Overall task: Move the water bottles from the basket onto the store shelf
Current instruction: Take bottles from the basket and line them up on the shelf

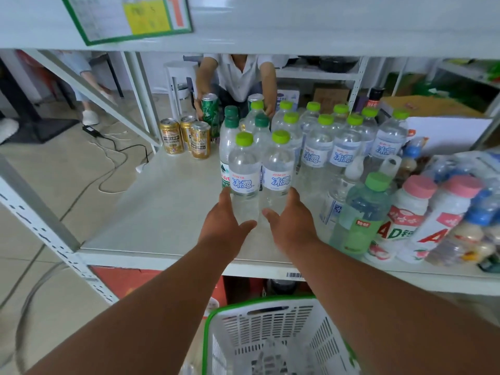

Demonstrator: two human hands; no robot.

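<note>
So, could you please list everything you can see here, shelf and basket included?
water bottles: about eleven, clear with lime caps, on the shelf
dark-capped bottles: about three, clear, behind the front left water bottle
gold cans: three, far left of the shelf
green can: one, held by the other person
green drink bottle: one, pale green, right front
pink-capped bottles: two, white, right front
shelf: one, white
basket: one, white with green rim, below the shelf
sign: one, green-framed, top left
other person: one, white shirt, behind the shelf
left hand: grip round the front left water bottle
right hand: grip round the front right one
</note>
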